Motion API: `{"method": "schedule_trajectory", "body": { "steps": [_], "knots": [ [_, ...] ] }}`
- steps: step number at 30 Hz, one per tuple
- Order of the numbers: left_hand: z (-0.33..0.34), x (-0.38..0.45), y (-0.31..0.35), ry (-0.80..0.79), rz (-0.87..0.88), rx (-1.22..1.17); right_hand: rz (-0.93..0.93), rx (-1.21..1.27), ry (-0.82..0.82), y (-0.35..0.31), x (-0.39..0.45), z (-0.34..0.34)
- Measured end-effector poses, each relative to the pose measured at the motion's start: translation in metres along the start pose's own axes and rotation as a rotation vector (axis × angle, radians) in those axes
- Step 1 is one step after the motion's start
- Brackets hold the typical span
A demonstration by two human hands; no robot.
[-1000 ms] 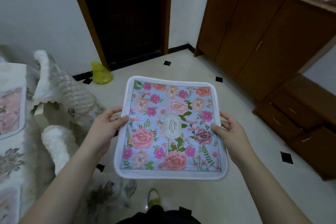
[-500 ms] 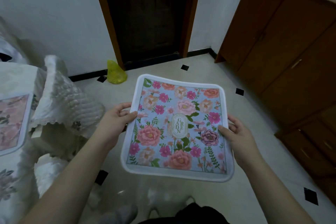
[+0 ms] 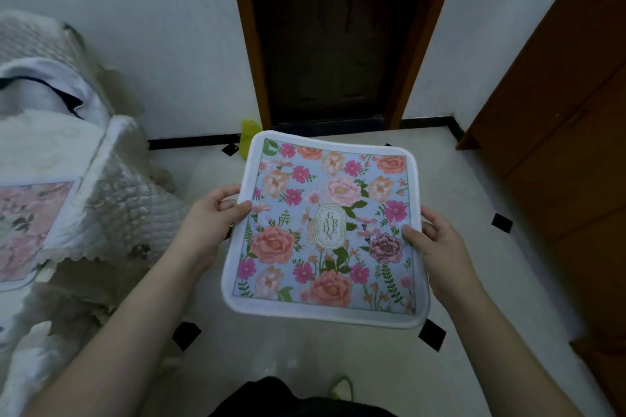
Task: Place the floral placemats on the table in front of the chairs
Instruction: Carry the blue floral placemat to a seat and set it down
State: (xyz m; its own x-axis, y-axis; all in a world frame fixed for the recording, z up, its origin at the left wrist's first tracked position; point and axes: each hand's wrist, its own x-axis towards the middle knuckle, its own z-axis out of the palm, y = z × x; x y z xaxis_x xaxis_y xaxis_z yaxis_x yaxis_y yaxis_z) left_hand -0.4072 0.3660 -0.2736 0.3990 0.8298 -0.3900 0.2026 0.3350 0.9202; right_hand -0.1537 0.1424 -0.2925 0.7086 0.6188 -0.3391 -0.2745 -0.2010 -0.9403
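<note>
I hold a floral placemat (image 3: 325, 230), light blue with pink and orange flowers and a white border, flat in front of me above the floor. My left hand (image 3: 210, 223) pinches its left edge, thumb on top. My right hand (image 3: 437, 247) pinches its right edge the same way. At the far left stands the table (image 3: 44, 152) under a white cloth, and a second floral placemat (image 3: 23, 230) lies on it. A chair with a quilted white cover (image 3: 125, 200) stands against the table, between it and my left hand.
A dark wooden door (image 3: 338, 30) is straight ahead, with a yellow bag (image 3: 249, 139) on the floor at its foot. Brown wooden cabinets (image 3: 569, 112) run along the right side. The pale tiled floor (image 3: 305, 349) has small black diamond tiles.
My view has swung to the left: the door and cabinets shifted right and the table came further into view. Both hands keep the same hold on the placemat.
</note>
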Motion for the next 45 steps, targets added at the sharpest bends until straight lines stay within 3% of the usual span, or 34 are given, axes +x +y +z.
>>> {"method": "schedule_trajectory", "body": {
  "steps": [7, 23, 31, 45],
  "knots": [
    [-0.027, 0.039, 0.013, 0.128, -0.020, -0.032, -0.003, -0.074, -0.152, -0.026, 0.077, 0.050],
    [-0.152, 0.195, 0.076, 0.296, 0.028, -0.110, -0.006, -0.124, -0.337, -0.083, 0.235, 0.260],
    [-0.165, 0.268, 0.099, 0.329, 0.009, -0.149, -0.031, -0.187, -0.387, -0.108, 0.317, 0.311],
    [-0.160, 0.392, 0.154, 0.520, 0.002, -0.168, -0.021, -0.257, -0.568, -0.163, 0.488, 0.398]
  ]
}}
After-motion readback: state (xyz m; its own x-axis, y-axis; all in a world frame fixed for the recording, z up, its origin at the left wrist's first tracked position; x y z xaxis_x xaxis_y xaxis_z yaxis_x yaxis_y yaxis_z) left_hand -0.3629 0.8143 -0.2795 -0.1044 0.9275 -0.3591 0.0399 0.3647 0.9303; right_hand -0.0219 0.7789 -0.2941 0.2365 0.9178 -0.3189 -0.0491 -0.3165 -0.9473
